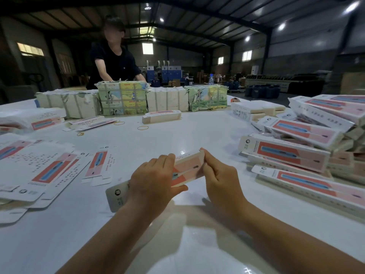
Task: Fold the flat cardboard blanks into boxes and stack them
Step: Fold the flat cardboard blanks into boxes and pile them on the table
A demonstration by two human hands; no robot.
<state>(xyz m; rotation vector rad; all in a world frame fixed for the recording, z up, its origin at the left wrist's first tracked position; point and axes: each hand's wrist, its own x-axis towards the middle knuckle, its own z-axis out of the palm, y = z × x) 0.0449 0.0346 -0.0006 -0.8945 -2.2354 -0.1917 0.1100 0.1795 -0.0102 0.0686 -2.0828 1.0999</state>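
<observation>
Now left hand (152, 180) and right hand (221, 180) grip one box (187, 171) above bare table (158, 135).

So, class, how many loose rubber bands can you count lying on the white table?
3: one mid-table before the single folded box, one just left of it, one further left. Others may be hidden.

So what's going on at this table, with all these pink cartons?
A person is folding a box from a printed blank. The left hand grips its middle, while the right hand pinches the far end. Flat blanks lie spread on the left of the table; finished boxes are piled on the right. Across the table, a second person handles wrapped bundles.
</observation>
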